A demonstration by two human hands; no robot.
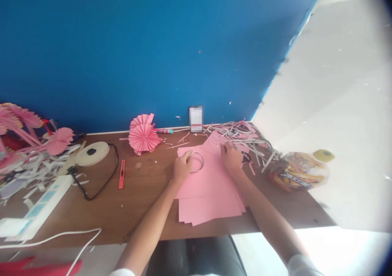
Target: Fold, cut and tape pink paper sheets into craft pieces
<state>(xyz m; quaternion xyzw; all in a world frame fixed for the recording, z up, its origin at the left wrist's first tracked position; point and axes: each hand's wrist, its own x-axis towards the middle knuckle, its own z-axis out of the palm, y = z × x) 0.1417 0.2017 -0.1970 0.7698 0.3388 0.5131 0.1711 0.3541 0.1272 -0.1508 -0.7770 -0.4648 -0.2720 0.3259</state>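
Observation:
A stack of pink paper sheets [208, 194] lies on the brown table [143, 202] in front of me. A clear tape ring [198, 161] rests on the top sheet. My left hand [182, 166] is closed on the ring's left side. Just right of the ring, my right hand [232, 157] rests on the paper with its fingers curled, and I cannot make out what they hold. Black-handled scissors [246, 158] lie just beside the right hand.
Folded pink paper fans [143, 136] lie near the blue wall. A red utility knife [121, 174], a white tape roll [92, 152], a white power strip [39, 208] with cables, paper scrap piles [241, 135] and a plastic jar [298, 170] on its side surround the sheets.

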